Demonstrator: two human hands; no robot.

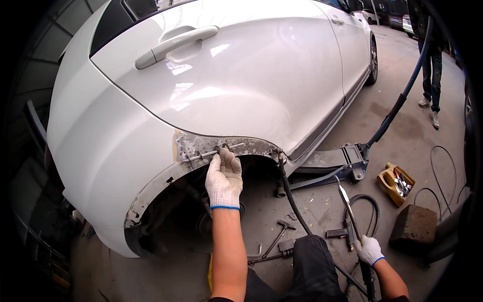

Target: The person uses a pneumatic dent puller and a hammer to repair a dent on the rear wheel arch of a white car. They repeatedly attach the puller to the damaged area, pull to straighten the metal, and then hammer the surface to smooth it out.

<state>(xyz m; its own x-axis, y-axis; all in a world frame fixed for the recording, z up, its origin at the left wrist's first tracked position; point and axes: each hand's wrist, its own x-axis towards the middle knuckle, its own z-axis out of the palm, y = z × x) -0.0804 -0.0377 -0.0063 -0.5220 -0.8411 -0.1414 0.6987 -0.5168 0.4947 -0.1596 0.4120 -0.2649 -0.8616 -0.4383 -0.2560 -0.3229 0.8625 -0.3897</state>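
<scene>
My left hand, in a white knit glove, is raised to the bare, patchy metal of the white car's rear wheel arch, fingers closed at a thin metal rod threaded through small rings there. My right hand, also gloved, grips a long pry bar-like tool with a silver upper end, low at my right. A dark cable runs from a clamp on the arch's front end down past my knee. The wheel opening is dark, and its inside is hard to make out.
A blue floor jack with a tall handle sits by the sill. A yellow tool container, a dark block, a black tool gun, hoses and hand tools lie on the floor. Another person stands at the upper right.
</scene>
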